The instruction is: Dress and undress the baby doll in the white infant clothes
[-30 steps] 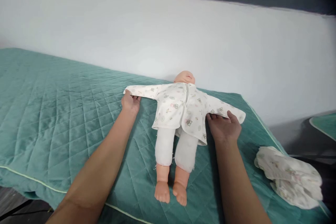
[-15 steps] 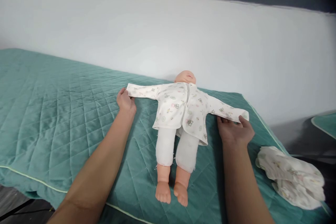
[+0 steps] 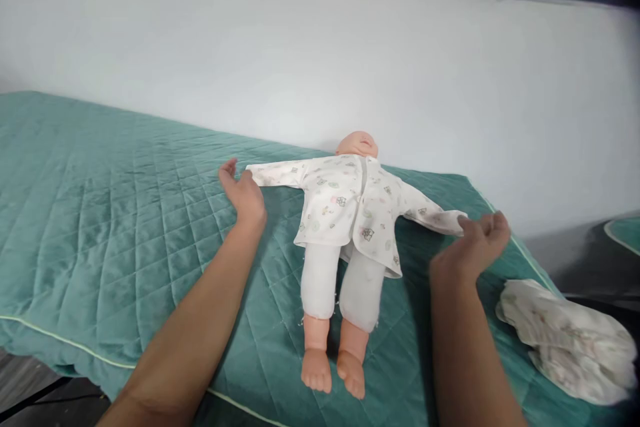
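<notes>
A baby doll (image 3: pixel 345 260) lies face up on a teal quilted mattress (image 3: pixel 125 213), head toward the wall. It wears a white printed jacket (image 3: pixel 350 207) with both sleeves spread out sideways, and white leggings. My left hand (image 3: pixel 243 193) hovers at the end of the doll's left-side sleeve cuff, fingers apart, holding nothing. My right hand (image 3: pixel 475 243) is raised just off the tip of the other sleeve, fingers curled inward; nothing shows in them.
A crumpled white printed garment (image 3: pixel 570 343) lies at the mattress's right near corner. A white wall (image 3: pixel 320 67) runs behind the mattress. The mattress's front edge with pale piping crosses the lower left. Dark floor shows at the right.
Both hands have let go of the sleeve ends and lifted slightly outward. The right sleeve tip now lies free on the mattress. The doll has not moved.
</notes>
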The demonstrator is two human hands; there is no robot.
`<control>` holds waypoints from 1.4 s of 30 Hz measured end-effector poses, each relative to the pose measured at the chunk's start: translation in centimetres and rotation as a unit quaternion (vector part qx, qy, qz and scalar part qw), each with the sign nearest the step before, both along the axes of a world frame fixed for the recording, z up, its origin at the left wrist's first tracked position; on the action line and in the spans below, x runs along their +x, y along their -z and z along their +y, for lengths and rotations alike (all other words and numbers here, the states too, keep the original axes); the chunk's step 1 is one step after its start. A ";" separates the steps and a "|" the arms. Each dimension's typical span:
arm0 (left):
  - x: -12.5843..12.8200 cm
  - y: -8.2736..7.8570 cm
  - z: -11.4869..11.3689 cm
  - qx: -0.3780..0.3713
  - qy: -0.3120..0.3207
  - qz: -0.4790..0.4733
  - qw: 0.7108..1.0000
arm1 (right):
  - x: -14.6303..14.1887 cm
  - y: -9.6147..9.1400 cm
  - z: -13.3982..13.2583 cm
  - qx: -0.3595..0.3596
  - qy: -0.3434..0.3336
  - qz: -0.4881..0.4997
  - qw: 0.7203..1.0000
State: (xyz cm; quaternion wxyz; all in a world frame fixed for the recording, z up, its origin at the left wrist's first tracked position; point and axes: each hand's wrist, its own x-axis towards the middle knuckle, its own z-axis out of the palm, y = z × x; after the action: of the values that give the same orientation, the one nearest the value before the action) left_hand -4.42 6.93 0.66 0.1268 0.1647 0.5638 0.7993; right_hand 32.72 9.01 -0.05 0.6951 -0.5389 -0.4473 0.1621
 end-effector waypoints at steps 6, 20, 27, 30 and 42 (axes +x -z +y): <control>4.2 -2.5 -2.6 0.006 0.256 0.190 0.948 | -6.9 -3.3 -5.1 -0.027 -0.252 -0.052 0.966; 5.9 -5.6 -6.5 -0.114 0.544 0.577 0.599 | -7.2 -4.8 -7.7 -0.105 -0.412 -0.419 0.803; 6.0 -5.7 -6.6 -0.083 0.529 0.554 0.637 | -8.6 -4.5 -8.2 -0.068 -0.334 -0.413 0.844; 5.6 -5.6 -6.2 -0.086 0.552 0.448 0.698 | -9.1 -4.6 -8.1 -0.043 -0.279 -0.359 0.890; 3.7 -2.9 -3.2 -0.080 0.360 -0.044 0.928 | -7.5 -3.9 -5.9 -0.168 -0.094 -0.012 0.981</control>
State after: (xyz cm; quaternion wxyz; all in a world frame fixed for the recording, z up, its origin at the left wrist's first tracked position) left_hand -0.72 3.70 3.56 0.4437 0.3109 0.5228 0.6581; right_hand 25.24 3.08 3.82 0.5710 -0.6052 -0.4710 0.2928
